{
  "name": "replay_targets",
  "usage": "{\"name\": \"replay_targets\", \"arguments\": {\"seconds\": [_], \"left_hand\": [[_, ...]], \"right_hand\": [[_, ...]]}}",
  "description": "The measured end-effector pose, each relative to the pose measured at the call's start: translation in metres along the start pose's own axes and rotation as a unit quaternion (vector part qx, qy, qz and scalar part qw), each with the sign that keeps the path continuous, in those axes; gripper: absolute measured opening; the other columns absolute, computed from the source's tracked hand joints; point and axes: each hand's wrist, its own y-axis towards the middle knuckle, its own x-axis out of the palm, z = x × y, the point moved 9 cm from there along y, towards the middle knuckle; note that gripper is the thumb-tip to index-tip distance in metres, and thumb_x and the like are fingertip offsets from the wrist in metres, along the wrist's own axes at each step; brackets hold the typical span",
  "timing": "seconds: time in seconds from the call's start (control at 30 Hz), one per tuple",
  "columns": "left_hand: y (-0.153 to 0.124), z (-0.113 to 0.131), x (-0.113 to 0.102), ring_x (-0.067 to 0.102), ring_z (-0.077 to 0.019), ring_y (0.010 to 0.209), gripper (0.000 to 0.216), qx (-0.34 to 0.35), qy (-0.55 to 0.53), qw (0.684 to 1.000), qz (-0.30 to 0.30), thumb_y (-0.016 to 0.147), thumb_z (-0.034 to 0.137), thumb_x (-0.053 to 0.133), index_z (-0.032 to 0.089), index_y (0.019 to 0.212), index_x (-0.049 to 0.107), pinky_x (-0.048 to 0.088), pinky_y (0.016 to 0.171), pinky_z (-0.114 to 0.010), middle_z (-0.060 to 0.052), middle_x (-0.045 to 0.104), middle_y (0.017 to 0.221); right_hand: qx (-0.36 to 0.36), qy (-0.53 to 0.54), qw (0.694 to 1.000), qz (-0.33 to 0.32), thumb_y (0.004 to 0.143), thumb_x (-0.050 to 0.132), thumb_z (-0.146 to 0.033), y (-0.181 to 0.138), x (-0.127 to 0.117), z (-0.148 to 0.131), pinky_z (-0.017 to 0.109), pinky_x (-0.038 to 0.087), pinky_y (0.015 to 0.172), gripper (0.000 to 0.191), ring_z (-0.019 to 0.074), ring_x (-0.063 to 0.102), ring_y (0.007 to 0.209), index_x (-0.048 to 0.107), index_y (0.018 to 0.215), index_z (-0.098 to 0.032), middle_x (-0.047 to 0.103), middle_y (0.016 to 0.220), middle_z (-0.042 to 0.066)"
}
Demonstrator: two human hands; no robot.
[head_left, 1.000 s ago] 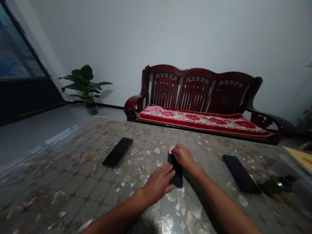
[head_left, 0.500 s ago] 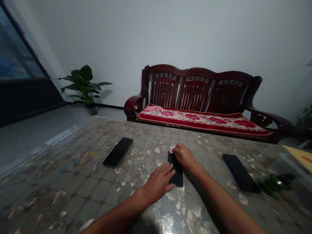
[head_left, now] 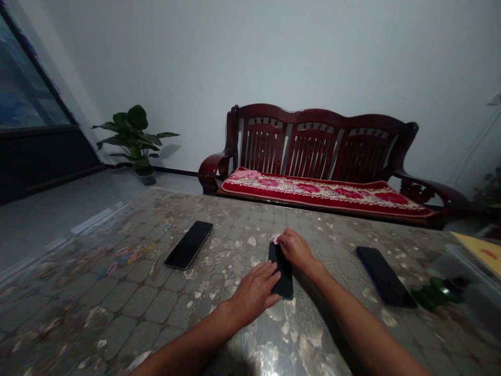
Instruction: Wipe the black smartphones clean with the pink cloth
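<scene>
A dark smartphone (head_left: 285,279) lies on the patterned tabletop in front of me, its long side pointing away. My left hand (head_left: 253,288) rests across its left edge, fingers stretched flat on the surface and thumb apart near the lower end. At the far end, my right hand (head_left: 294,247) is closed in a pinch on a small pink cloth (head_left: 276,239), pressed against the phone's top. Most of the cloth is hidden by the fingers.
Another black phone (head_left: 190,244) lies left, beside several coloured rubber bands (head_left: 133,256). To the right are a third phone (head_left: 385,277), a green bottle (head_left: 438,292) and a clear plastic box (head_left: 469,266). A wooden bench (head_left: 309,149) stands behind the table.
Both hands stay at the phone with almost the same pose. The right hand has shifted very slightly; the whole view has drifted a little.
</scene>
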Motion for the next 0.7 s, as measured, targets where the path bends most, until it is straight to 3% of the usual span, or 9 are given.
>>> {"name": "replay_targets", "arguments": {"seconds": [0.27,0.5,0.7], "left_hand": [[0.001,0.002,-0.004,0.055,-0.0326,0.132,0.058,0.009,-0.009,1.0,0.018,0.079,0.036,0.082,0.016,0.13,0.061,0.045,0.113,-0.047,-0.017,0.058,0.142],[0.0,0.001,-0.001,0.054,-0.0325,0.133,0.054,0.011,-0.002,1.0,0.018,0.082,0.036,0.079,0.017,0.13,0.061,0.044,0.114,-0.048,-0.016,0.057,0.144],[0.001,-0.001,0.0,0.054,-0.0319,0.134,0.053,0.005,-0.016,1.0,0.017,0.083,0.034,0.077,0.018,0.13,0.061,0.044,0.114,-0.048,-0.016,0.057,0.145]], "right_hand": [[-0.088,0.079,0.993,-0.02,0.092,0.057,-0.012,-0.016,0.012,-0.022,0.023,0.043,0.079,0.021,0.0158,0.059,0.089,0.074,0.099,-0.021,0.063,0.093,0.004],[0.007,0.032,0.999,0.023,0.095,0.055,-0.015,-0.002,0.009,0.005,0.024,0.042,0.081,0.023,0.0171,0.058,0.094,0.076,0.102,-0.021,0.063,0.095,0.006],[-0.083,0.077,0.994,-0.012,0.094,0.057,-0.015,-0.013,0.014,-0.019,0.024,0.042,0.079,0.02,0.016,0.058,0.089,0.076,0.099,-0.022,0.062,0.09,0.004]]}}
